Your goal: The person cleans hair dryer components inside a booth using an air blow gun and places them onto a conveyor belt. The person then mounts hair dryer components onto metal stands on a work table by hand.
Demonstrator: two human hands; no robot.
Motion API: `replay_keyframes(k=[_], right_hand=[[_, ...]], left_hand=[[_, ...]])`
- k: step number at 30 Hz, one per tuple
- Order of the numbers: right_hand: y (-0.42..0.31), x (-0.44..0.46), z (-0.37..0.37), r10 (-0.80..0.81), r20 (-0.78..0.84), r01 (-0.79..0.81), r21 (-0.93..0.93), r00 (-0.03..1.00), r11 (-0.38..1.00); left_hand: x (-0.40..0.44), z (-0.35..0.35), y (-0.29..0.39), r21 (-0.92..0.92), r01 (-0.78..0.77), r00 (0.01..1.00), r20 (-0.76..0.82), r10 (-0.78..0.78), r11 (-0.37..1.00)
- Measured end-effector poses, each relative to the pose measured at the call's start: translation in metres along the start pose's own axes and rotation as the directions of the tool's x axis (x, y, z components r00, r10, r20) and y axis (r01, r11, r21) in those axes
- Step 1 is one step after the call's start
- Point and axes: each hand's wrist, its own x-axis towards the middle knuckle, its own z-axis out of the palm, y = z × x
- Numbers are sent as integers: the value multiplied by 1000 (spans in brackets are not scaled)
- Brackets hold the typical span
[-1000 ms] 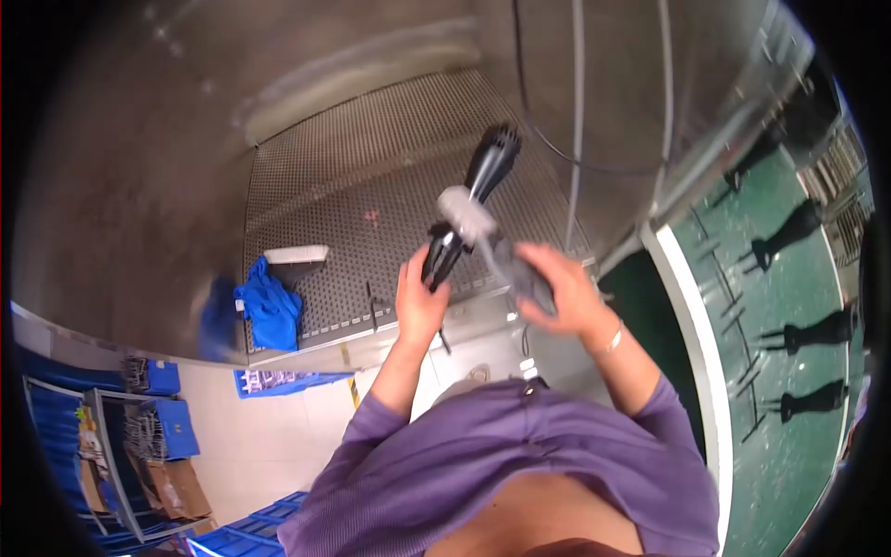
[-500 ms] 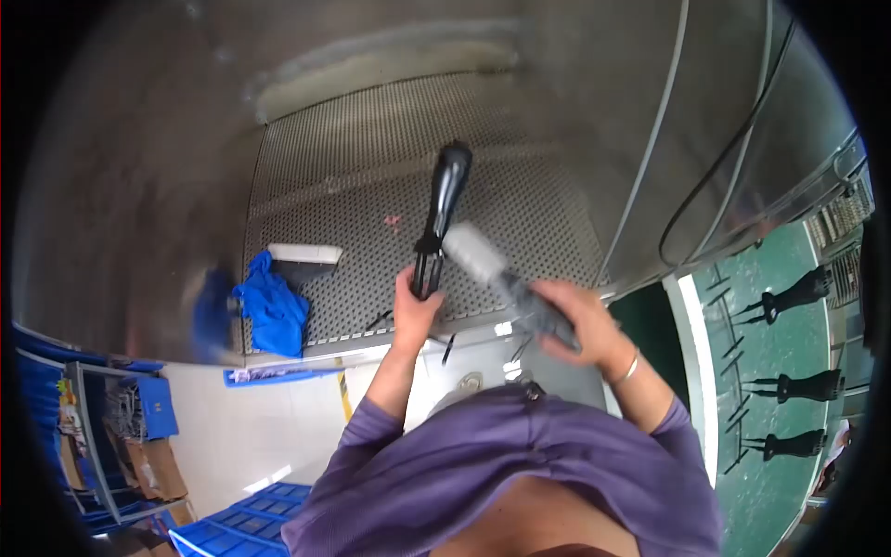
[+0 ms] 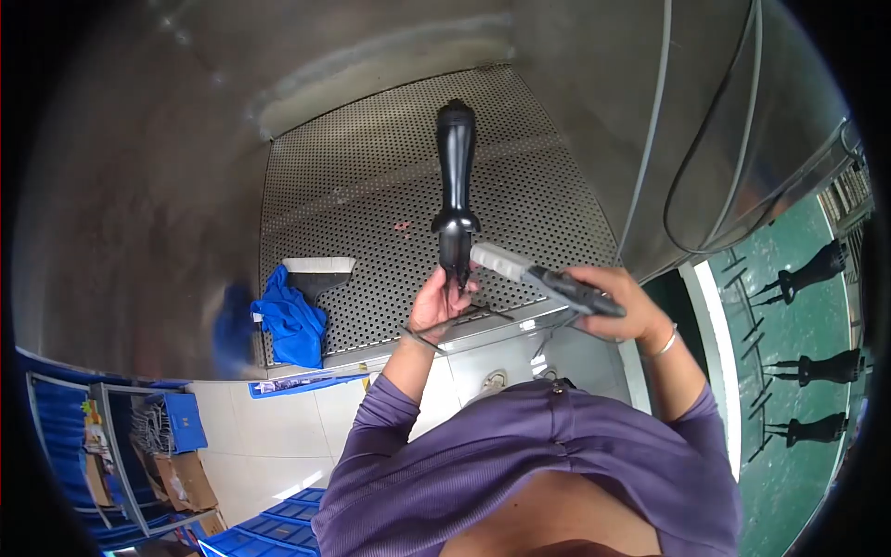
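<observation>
A glossy black handle-shaped part (image 3: 456,172), with a collar and narrow prongs at its near end, points away over the perforated metal surface. My left hand (image 3: 431,304) grips it by the prong end, fingers partly hidden behind it. Wrapped around the dark handle of a white-bristled brush (image 3: 501,263) is my right hand (image 3: 626,304). The bristles lie close beside the part's near end; whether they touch I cannot tell. Thin dark wire-like pieces (image 3: 422,342) cross near my left wrist.
Metal walls enclose the perforated surface (image 3: 371,223). A blue cloth (image 3: 292,325) and another white-edged brush (image 3: 320,266) lie at its left. Cables (image 3: 657,121) hang at the right. Similar black parts (image 3: 817,369) are mounted on a rack beyond, above green floor.
The black part has turned more upright in view, showing its broad collar side. My right hand and the brush have shifted right, the brush now lying flatter beside the part's prong end.
</observation>
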Motion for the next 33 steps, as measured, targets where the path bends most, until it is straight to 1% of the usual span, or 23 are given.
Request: replay_keyframes(k=[1,2,4,5,6,8,9,10,12,13,14,16,17,19,20,21,22,23,24,26,28,30,33], right_hand=[[-5,6,-4,-100,9,100,16,995,995],[-6,14,-9,-149,-43,146,-52,988,988],[-10,28,-13,-241,-133,215,-180,961,960],[-11,40,-15,-133,-239,59,-293,962,954],[-15,48,-20,-16,-210,-49,-301,978,952],[-13,56,-16,-267,-110,247,-164,957,955],[-17,63,-10,-291,-134,270,-156,947,950],[-9,74,-7,-318,-225,244,-300,921,922],[-15,93,-8,55,-411,-115,-121,910,986],[-9,93,-10,19,-364,-36,-39,931,999],[-14,93,-11,17,-246,9,107,969,994],[-4,92,-3,155,-418,-159,26,895,987],[13,76,6,228,-336,-197,124,914,973],[44,20,7,335,-228,-269,279,914,922],[25,-11,14,366,-148,-327,233,919,916],[42,-49,35,223,-216,-224,20,951,974],[40,-81,54,354,-194,-352,44,915,935],[44,-111,71,559,-132,-564,2,818,826],[33,-137,84,618,-166,-625,11,769,780],[40,-181,117,674,-202,-680,50,710,731],[26,-212,133,674,-273,-685,68,686,725],[29,-237,148,653,-378,-674,96,657,733],[17,-290,158,687,-467,-723,135,557,677]], left_hand=[[-2,1,1,-102,13,999,54,-8,995],[2,2,4,-197,24,993,119,0,980],[3,1,7,-163,-10,996,81,23,987],[-5,0,4,-153,-19,998,49,27,988],[-10,-1,3,-141,-31,999,22,34,990],[-16,-6,7,-174,-36,995,87,52,984],[-14,-8,10,-156,-46,996,70,58,987],[-22,-10,11,-139,-46,998,33,52,989],[-31,-8,15,-54,-54,999,4,54,997],[-29,-6,17,-8,-60,998,3,60,998],[-28,-6,19,12,-67,998,4,67,998],[-25,-7,23,197,-82,994,-53,94,977],[-30,-11,24,297,-101,982,-121,142,950],[-18,-18,24,489,-119,964,-152,218,864],[-17,-6,26,641,-135,942,-152,298,756],[-16,11,18,794,-149,867,-182,464,589],[-12,14,10,807,-253,840,-91,535,534],[-8,37,-3,772,-286,846,-76,528,568],[-1,42,-16,709,-357,852,-20,523,608],[15,83,-47,631,-443,882,182,434,637],[27,116,-94,635,-419,903,363,228,649],[36,152,-147,634,-365,859,512,-17,682],[37,217,-246,657,-404,647,697,-308,637]])
